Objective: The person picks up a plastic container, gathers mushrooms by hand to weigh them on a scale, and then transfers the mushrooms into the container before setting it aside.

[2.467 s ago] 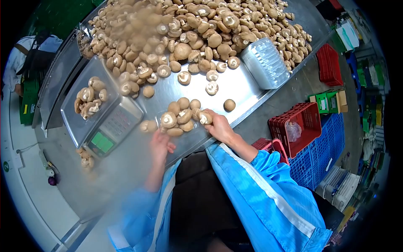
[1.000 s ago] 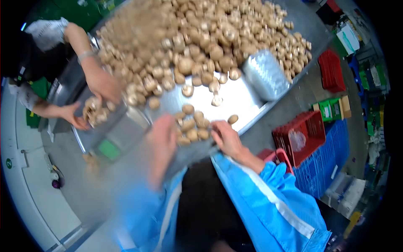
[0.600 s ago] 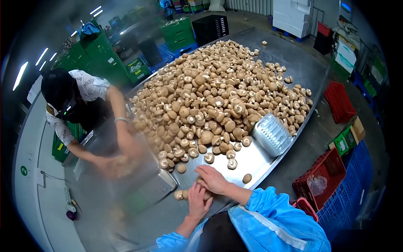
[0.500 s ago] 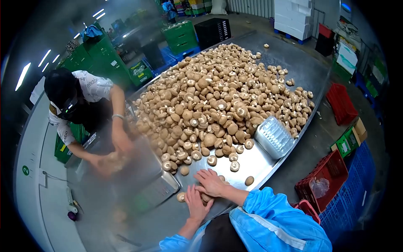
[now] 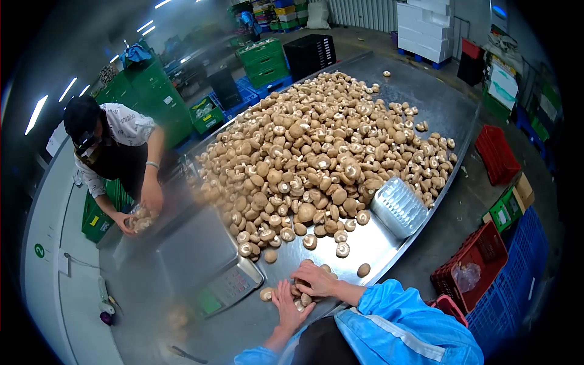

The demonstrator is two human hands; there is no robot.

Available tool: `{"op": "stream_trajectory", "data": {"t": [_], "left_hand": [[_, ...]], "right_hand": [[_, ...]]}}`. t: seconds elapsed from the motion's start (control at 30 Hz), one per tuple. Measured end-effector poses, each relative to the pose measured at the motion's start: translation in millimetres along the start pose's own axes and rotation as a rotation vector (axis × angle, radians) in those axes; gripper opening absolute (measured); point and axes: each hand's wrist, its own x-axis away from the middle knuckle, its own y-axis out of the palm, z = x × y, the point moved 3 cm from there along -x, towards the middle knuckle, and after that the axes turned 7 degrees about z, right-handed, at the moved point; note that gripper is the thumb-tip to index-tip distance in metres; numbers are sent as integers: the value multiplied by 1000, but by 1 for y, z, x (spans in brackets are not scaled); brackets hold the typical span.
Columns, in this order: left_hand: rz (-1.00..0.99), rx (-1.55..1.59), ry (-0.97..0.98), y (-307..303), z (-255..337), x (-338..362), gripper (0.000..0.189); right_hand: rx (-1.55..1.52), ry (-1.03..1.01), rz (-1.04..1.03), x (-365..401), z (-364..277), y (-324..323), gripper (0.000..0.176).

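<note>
Between my two hands at the table's near edge is a small cluster of brown shiitake mushrooms (image 5: 302, 299), some showing pale stems. My left hand (image 5: 288, 307) cups its left side, fingers pointing away from me and thumb to the right. From the right, my right hand (image 5: 317, 281) curls its fingers over the top of the cluster; the palm side is hidden. A single mushroom (image 5: 266, 294) lies just left of my left fingers. Beyond my hands, a large heap of shiitake mushrooms (image 5: 304, 164) covers much of the metal table (image 5: 371, 249).
Clear plastic trays (image 5: 399, 207) are stacked at the heap's right edge. Left of my hands sits a scale (image 5: 228, 283), partly blurred. Across from it, a co-worker (image 5: 125, 140) holds mushrooms (image 5: 143, 219). Red crates (image 5: 471, 261) stand on the right, beyond the table.
My right fingers have drawn in and curled over the cluster, exposing more mushrooms between my hands. The co-worker's hands have moved away from the scale toward their body, with mushrooms.
</note>
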Motion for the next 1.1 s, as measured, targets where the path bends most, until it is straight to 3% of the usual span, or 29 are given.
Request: {"op": "stream_trajectory", "data": {"t": [0.2, 0.4, 0.5, 0.57, 0.7, 0.8, 0.87, 1.0, 1.1], "left_hand": [[20, -105, 62, 12, -10, 5, 94], [59, -68, 54, 0, 3, 5, 88], [186, 33, 34, -31, 9, 13, 84], [291, 113, -109, -43, 7, 27, 69], [195, 339, -676, -23, -33, 61, 59], [188, 639, -903, 6, -57, 72, 56], [86, 829, -931, 26, -74, 70, 52], [-35, 718, -1032, 18, -63, 45, 38], [-62, 837, -1094, 7, -59, 39, 30]], "right_hand": [[40, -42, 62, 1, 4, 10, 13], [6, 121, -72, -2, -13, -8, 25], [56, 199, 261, 7, -18, -47, 30], [211, 628, 225, 37, -4, -67, 39], [122, 928, 69, 71, 9, -79, 45], [166, 850, -14, 68, 9, -60, 53], [221, 836, -64, 66, 8, -51, 55], [218, 859, -83, 63, 15, -49, 60], [168, 885, -37, 62, 18, -50, 63]]}}
